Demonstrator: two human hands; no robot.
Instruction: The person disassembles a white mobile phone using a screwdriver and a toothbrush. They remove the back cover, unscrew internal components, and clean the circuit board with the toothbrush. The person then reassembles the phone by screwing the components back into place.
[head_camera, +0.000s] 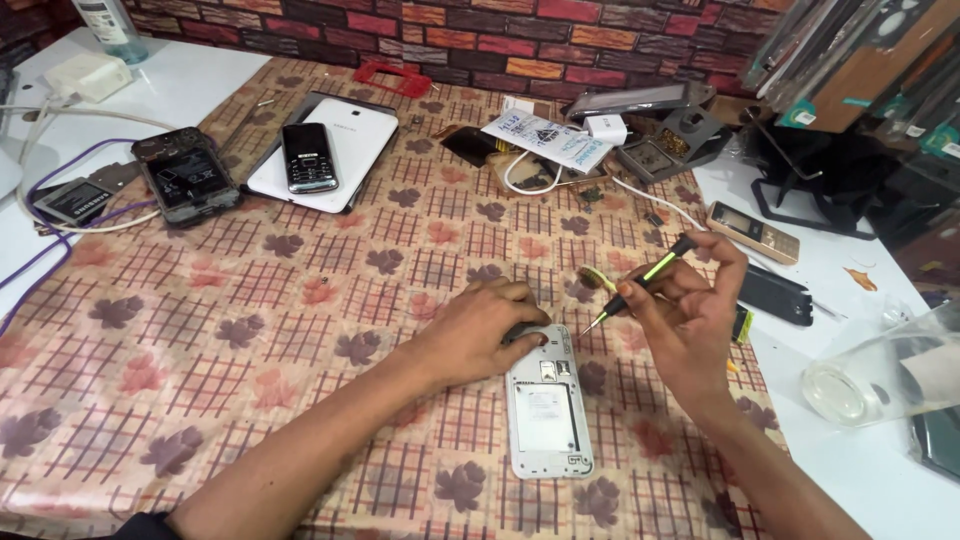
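A white phone (547, 415) with its back cover off lies face down on the patterned tablecloth (250, 330), lengthwise toward me. My left hand (478, 330) rests on the cloth with its fingers pressed against the phone's top end. My right hand (690, 315) hovers just right of the phone and grips a small black and green screwdriver (645, 278). The screwdriver slants down to the left, its tip a little above the phone's upper right corner.
At the back left lie a white tablet (345, 175) with a black keypad phone (308, 157) on it, an opened dark phone (186, 178), cables and a charger (88, 76). Behind are papers, a soldering stand (665, 148) and a gold phone (752, 232). A black phone (775, 295) and clear glass (880, 370) sit right.
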